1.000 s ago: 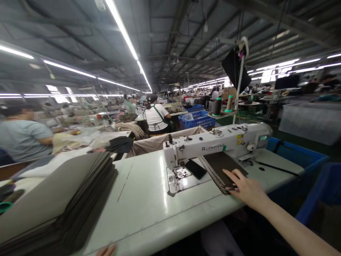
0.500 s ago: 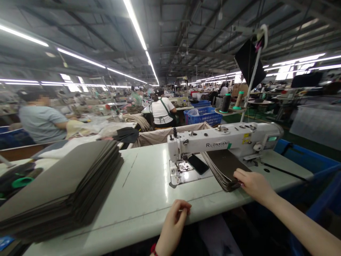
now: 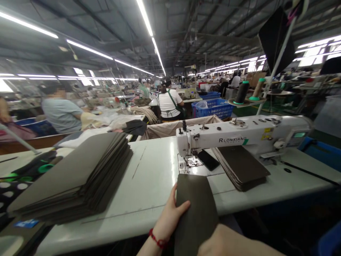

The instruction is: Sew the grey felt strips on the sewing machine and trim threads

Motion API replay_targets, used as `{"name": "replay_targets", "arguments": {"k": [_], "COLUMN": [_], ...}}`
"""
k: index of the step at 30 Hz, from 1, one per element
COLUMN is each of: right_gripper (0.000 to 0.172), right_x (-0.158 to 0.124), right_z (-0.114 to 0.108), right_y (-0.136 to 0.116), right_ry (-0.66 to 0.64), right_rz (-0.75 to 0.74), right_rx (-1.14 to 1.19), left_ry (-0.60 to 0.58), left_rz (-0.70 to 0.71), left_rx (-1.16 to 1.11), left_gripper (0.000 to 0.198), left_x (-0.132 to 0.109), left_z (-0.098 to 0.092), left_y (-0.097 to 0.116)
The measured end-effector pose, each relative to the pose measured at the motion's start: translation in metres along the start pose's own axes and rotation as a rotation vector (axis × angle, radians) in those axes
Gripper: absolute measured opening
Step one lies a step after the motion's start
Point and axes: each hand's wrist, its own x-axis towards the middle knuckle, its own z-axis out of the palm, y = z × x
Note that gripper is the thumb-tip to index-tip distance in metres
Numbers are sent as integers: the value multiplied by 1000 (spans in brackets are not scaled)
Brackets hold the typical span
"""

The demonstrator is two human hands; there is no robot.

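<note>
My left hand (image 3: 174,213) grips the left edge of a dark grey-brown fabric panel (image 3: 197,206), thumb on top and fingers behind. My right hand (image 3: 221,241), partly cut off by the bottom edge and a little blurred, closes on the panel's lower right side; its fingertips are hidden. The panel's top end lies just in front of the white sewing machine's needle area (image 3: 190,161). Under the machine (image 3: 234,137) arm rests a stack of similar panels (image 3: 242,163), with a black phone (image 3: 209,160) to its left.
A taller pile of dark panels (image 3: 77,174) fills the left of the pale table (image 3: 149,177). Thread cones (image 3: 241,93) stand on a holder behind the machine. Beyond the table are a cloth-lined bin (image 3: 170,131), blue crates (image 3: 213,108) and seated co-workers.
A panel is now in front of me, held by both hands. My right hand has left the stack under the machine; my left hand, earlier without a panel, grips its edge. The view has shifted left.
</note>
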Motion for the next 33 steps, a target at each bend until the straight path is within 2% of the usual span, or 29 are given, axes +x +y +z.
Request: {"name": "replay_targets", "arguments": {"k": [1, 2, 4, 5, 6, 9, 10, 11, 14, 17, 21, 33], "right_gripper": [18, 20, 28, 35, 42, 52, 53, 52, 52, 61, 64, 66], "right_x": [8, 14, 25, 30, 34, 44, 45, 46, 44, 41, 41, 41], "right_z": [-4, -9, -20, -24, -26, -22, -19, -16, -10, -8, -7, -6], "right_y": [15, 31, 66, 83, 98, 129, 134, 137, 137, 137, 141, 145], "right_ry": [32, 101, 260, 284, 271, 218, 215, 219, 240, 233, 202, 183], "right_rz": [45, 151, 434, 551, 624, 688, 687, 688, 707, 704, 704, 705], "right_rx": [87, 108, -57, -189, -297, -424, -429, -433, -470, -492, -495, -506], "left_ry": [92, 208, 431, 476, 439, 49, -44, -83, -7, 58, 57, 27], "left_rz": [71, 163, 341, 411, 470, 541, 538, 523, 478, 440, 445, 411], "left_rx": [140, 316, 735, 943, 1132, 1474, 1516, 1537, 1538, 1515, 1483, 1469], "left_gripper": [91, 89, 82, 77, 73, 67, 64, 61, 60, 57, 55, 56], "left_x": [-2, -5, -11, -14, -16, -17, -15, -12, 5, 29, 51, 54], "left_z": [-12, -23, -43, -51, -56, -62, -62, -61, -60, -62, -65, -65], "left_y": [-2, -4, -6, -5, -4, 2, 4, 6, 10, 13, 17, 21]}}
